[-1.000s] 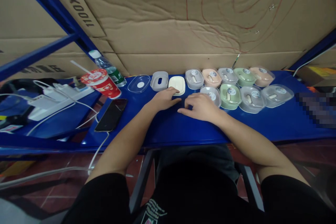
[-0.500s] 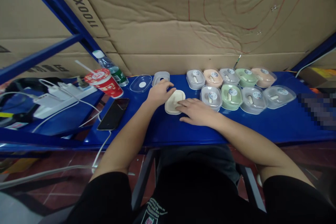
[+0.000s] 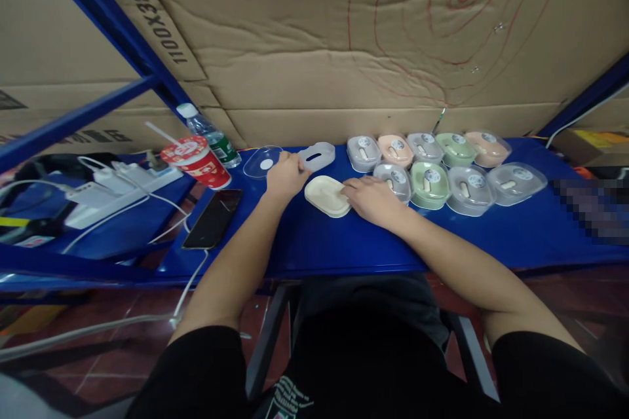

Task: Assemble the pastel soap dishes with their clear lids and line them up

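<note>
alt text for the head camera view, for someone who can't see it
A person's left hand grips the edge of a grey slotted piece while the right hand touches a cream piece on a blue table. Clear-lidded containers stand in two rows to the right; a red cup, bottle and phone are left.

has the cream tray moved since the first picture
Yes, the cream tray has moved toward the near edge of the blue table, away from the cardboard wall.
</note>
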Available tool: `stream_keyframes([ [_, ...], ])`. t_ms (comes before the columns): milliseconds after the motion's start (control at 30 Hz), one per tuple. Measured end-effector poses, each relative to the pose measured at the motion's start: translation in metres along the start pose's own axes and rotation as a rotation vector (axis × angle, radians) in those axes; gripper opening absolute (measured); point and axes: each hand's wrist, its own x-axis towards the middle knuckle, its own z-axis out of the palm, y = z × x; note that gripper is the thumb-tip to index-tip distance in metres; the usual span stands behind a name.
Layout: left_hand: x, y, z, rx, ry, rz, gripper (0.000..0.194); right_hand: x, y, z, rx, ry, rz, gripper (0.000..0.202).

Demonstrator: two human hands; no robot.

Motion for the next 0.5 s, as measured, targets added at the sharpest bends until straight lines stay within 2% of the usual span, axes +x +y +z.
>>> stream_keyframes([
  [67, 0.002, -0.004, -0.001, -0.059, 0.079, 0.019, 0.019, 0.000, 0.002, -0.002, -0.008, 0.009, -0.005, 0.027],
  [133, 0.004, -0.008, 0.001, -0.114, 0.101, 0.069, 0.025, -0.001, 0.002, -0.003, 0.022, 0.010, -0.054, 0.029],
  [233, 0.007, -0.013, 0.009, -0.119, -0.001, 0.174, 0.035, -0.002, -0.001, -0.002, 0.035, -0.003, -0.143, 0.037],
  [300, 0.009, -0.014, 0.015, -0.088, -0.085, 0.207, 0.030, -0.002, -0.003, 0.000, 0.007, -0.015, -0.172, 0.041],
  [367, 0.011, -0.015, 0.018, -0.066, -0.101, 0.190, 0.021, 0.000, -0.003, 0.002, -0.030, -0.026, -0.158, 0.044],
  [433, 0.012, -0.014, 0.018, -0.073, -0.036, 0.167, 0.013, 0.002, -0.001, 0.004, -0.064, -0.027, -0.112, 0.038],
  [500, 0.011, -0.014, 0.015, -0.113, 0.055, 0.158, 0.014, 0.003, 0.002, 0.005, -0.097, -0.014, -0.064, 0.026],
])
